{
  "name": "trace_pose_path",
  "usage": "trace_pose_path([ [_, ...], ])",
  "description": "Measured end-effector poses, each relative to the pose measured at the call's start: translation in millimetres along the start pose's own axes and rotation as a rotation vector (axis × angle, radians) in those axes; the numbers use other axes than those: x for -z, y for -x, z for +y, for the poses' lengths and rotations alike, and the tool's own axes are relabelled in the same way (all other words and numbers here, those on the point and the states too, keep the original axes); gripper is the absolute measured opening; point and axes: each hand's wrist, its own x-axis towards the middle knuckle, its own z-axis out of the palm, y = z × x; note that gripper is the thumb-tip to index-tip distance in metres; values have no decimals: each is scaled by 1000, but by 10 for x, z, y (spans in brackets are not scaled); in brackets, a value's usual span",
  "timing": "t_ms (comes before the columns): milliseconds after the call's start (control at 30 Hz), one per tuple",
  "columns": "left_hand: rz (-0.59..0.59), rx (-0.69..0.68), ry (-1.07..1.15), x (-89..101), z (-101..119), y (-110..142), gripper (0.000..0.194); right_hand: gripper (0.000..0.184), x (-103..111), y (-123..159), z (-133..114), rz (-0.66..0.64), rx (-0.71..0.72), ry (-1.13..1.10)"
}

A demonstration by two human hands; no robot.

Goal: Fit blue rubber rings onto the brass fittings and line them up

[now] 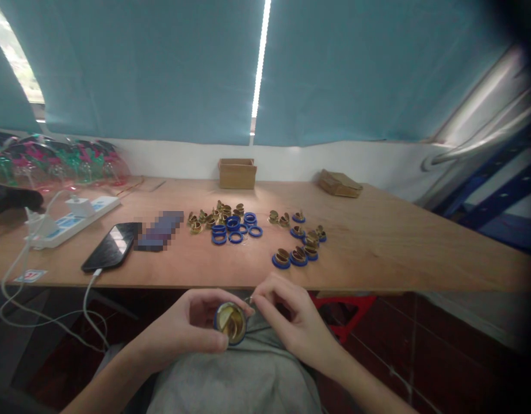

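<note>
My left hand (pixel 195 329) is closed around a round gold metal fitting (pixel 231 325) with a blue ring about its rim, held over my lap with its hollow side towards me. Just to the right, my right hand (pixel 287 317) has thumb and forefinger pinched together on something thin and small that I cannot make out. On the table beyond lie loose blue rings (pixel 236 237) beside a cluster of gold metal fittings (pixel 224 214). Further right, several gold fittings sit in blue rings (pixel 298 256).
The wooden table (pixel 377 259) ends just beyond my hands. On its left are a black phone (pixel 112 247) on a cable, a blurred-out flat object (pixel 160 231) and a power strip (pixel 77 221). Clear bottles (pixel 60 164), a cardboard box (pixel 237 174) and a brown packet (pixel 340 184) stand behind.
</note>
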Motion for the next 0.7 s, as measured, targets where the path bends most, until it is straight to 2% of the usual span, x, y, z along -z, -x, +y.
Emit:
trace_pose_path([
  [233,4,-16,27,-2,10,16,51,29,36,-18,25,-165,-324,-393],
  [333,-14,-7,-6,0,16,2,52,34,42,-36,29,-241,-422,-497],
  [533,-75,14,-104,18,3,-6,52,39,51,-34,67,-308,-486,-545],
  [700,-77,42,-176,7,-26,8,53,39,89,-49,68,-368,-499,-453],
])
